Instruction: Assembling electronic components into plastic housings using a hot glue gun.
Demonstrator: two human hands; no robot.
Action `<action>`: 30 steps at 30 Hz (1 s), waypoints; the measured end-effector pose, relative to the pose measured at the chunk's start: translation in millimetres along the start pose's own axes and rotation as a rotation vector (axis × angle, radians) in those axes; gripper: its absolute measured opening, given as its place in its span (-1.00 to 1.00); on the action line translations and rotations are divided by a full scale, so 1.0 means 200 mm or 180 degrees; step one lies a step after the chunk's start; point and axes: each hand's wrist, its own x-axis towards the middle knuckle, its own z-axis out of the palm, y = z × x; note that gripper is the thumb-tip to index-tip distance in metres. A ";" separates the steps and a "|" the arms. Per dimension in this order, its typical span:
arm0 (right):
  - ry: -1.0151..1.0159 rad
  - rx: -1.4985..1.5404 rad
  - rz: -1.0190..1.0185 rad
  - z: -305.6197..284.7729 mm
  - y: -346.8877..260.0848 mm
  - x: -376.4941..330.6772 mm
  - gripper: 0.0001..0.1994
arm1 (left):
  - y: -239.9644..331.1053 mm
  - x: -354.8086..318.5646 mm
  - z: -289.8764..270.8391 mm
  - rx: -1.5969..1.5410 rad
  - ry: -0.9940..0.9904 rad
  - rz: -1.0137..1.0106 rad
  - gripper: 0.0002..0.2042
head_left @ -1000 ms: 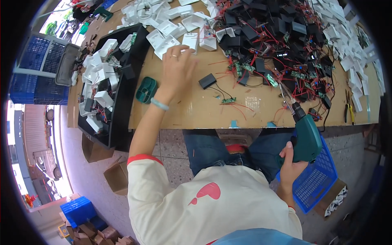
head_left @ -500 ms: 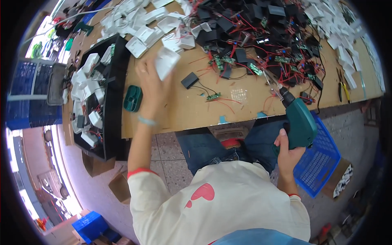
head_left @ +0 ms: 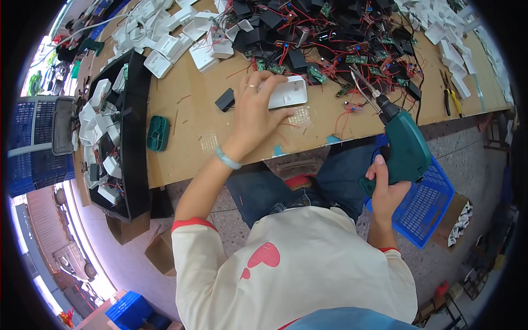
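Note:
My left hand [head_left: 254, 110], a ring on one finger, grips the left end of a white plastic case [head_left: 292, 92], which lies open side up at the middle of the cardboard-topped table. Beside that hand sits a black rectangular block [head_left: 225, 100]; its wires and board are mostly hidden under my fingers. In my right hand [head_left: 388, 192] is a green pistol-shaped soldering gun [head_left: 408, 144], held at the table's front edge. Its thin metal tip points up and left toward a small circuit board [head_left: 352, 106] with red wires.
A heap of black blocks with wired boards [head_left: 324, 38] covers the back. White cases [head_left: 165, 55] lie behind left, more [head_left: 448, 44] at right. A black bin [head_left: 140, 137] and small green tray [head_left: 158, 133] stand left; pliers [head_left: 455, 96] lie right. A blue basket [head_left: 423, 214] is below.
My left hand has brought the white case rightward and down onto the table near the wired black block. The soldering gun stays in my right hand, and the view has shifted slightly.

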 end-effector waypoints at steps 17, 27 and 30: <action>-0.0355 -0.0043 0.0459 -0.02 0.03 -0.07 -0.74 | 0.06 -0.23 0.01 0.1011 -0.0825 0.0562 -0.89; -0.0481 -0.0418 -0.0037 -0.04 -0.02 -0.09 -0.67 | -0.17 -0.30 -0.27 -0.1204 0.1188 -0.1632 -0.81; -0.0523 -0.0337 -0.0086 -0.02 0.00 -0.08 -0.66 | -0.16 -0.25 -0.19 -0.0179 0.1154 -0.1086 -0.82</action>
